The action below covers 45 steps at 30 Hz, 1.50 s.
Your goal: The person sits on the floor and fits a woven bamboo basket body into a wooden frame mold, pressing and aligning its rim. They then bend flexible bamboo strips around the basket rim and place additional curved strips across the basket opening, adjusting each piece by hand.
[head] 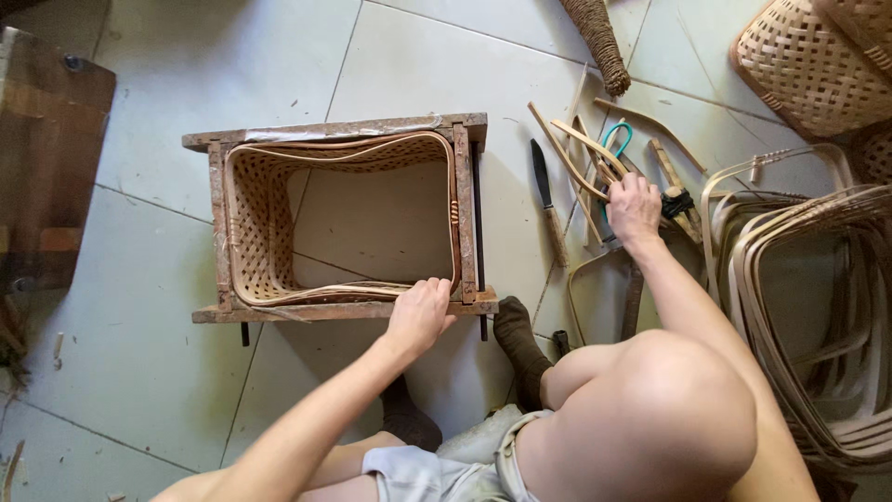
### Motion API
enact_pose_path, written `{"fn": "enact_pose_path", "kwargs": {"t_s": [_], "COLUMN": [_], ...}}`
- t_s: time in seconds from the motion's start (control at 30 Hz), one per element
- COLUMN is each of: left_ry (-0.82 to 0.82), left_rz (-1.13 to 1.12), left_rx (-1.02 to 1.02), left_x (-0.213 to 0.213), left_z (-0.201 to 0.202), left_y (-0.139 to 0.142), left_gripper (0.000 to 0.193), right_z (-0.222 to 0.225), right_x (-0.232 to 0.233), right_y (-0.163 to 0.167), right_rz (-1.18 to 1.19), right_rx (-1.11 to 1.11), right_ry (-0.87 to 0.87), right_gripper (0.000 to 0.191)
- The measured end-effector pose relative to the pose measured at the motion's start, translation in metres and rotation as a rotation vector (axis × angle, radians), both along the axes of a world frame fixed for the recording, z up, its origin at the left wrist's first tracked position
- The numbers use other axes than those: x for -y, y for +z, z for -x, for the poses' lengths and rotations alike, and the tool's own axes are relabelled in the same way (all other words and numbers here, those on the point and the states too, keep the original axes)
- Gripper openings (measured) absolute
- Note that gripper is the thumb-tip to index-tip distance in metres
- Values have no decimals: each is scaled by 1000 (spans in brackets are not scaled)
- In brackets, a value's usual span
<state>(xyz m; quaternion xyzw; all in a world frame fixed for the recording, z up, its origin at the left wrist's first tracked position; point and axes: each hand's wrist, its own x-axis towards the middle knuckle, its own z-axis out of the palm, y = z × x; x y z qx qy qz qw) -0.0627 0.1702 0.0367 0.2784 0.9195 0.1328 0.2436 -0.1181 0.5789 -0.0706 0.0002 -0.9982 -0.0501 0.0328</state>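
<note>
I am sitting on the tiled floor with my left hand resting on the near rail of the wooden frame, fingers curled over its edge, a narrow grip pressing the rail rather than lifting anything. The woven bamboo basket is sitting inside that frame, its open mouth facing up and its loose rim strips bowing along the near side just beside my fingers.

My right hand is reaching out to the pile of bamboo sticks to my right, fingers closing down among them; I cannot tell which piece the grip is holding. A knife is lying on the floor between the frame and the sticks. Bent bamboo hoops are stacked further right, and finished baskets are lying beyond them.
</note>
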Motion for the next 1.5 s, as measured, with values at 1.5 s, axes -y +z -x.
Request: {"fn": "enact_pose_path", "kwargs": {"t_s": [1.5], "left_ry": [894], "left_rz": [-1255], "left_rx": [105], "left_x": [-65], "left_z": [-24], "left_y": [67], "left_gripper": [16], "right_z": [76], "right_x": [346], "right_y": [261], "right_rz": [819], "right_rx": [-107], "right_ry": [711], "right_gripper": [37]}}
